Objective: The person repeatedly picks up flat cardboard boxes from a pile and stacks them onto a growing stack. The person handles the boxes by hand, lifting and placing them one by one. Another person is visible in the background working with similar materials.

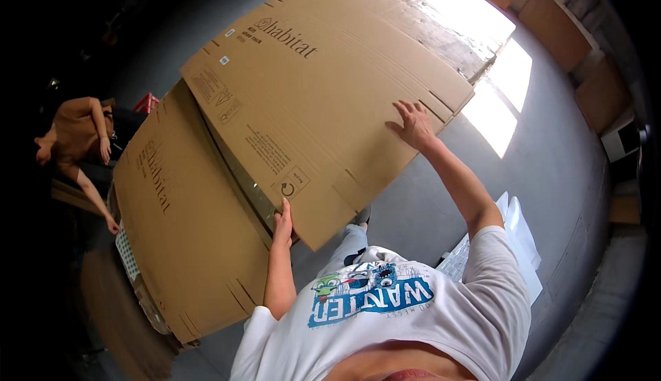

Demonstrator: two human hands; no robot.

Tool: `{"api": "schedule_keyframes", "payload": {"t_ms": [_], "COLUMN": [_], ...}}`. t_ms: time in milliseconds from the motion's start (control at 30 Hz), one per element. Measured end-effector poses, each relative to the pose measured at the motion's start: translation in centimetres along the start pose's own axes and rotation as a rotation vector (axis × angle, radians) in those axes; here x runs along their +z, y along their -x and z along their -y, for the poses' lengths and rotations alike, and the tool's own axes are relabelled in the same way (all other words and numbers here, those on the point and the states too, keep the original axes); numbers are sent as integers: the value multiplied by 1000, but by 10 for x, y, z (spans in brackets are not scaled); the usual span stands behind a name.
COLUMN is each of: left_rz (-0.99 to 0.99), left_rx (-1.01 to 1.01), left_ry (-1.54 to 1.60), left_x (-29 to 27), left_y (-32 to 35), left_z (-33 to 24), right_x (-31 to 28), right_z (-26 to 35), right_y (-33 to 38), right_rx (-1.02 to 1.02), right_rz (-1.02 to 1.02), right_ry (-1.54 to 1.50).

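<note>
The left hand point(282, 221) grips the near edge of a flattened cardboard box point(323, 98), fingers curled around it. The right hand point(415, 126) presses flat on its top, fingers spread wide. The box rests tilted over another flat carton point(186, 222) above the grey floor point(551, 160).

The upper cardboard sheet point(323, 98) lay across a second cardboard sheet point(186, 236), which reached out to its left. The left hand point(282, 221) was at its near edge, the right hand point(415, 125) on its right side. Another person point(79, 143) stood far left.
</note>
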State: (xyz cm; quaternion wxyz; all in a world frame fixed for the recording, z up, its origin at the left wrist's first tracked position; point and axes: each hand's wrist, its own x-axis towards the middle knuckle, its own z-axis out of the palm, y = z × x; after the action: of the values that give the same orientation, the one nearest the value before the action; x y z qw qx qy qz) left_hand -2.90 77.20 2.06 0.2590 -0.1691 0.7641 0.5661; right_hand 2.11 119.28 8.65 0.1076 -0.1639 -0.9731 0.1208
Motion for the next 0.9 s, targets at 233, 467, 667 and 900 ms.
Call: {"api": "schedule_keyframes", "payload": {"t_ms": [233,467,667,900], "left_rz": [218,28,59,388], "left_rx": [0,-144,-52,409], "left_ry": [488,644,422,515], "left_x": [-3,-3,-1,-5], "left_y": [-23,-14,64,141], "left_z": [-14,-6,-126,-170], "right_x": [-20,-11,-11,78], "right_z": [-230,-269,-296,-306], "right_y": [-116,-145,-150,-106], "right_rx": [582,599,481,390], "right_rz": [149,441,455,700], "right_ry": [360,-309,-219,-511]}}
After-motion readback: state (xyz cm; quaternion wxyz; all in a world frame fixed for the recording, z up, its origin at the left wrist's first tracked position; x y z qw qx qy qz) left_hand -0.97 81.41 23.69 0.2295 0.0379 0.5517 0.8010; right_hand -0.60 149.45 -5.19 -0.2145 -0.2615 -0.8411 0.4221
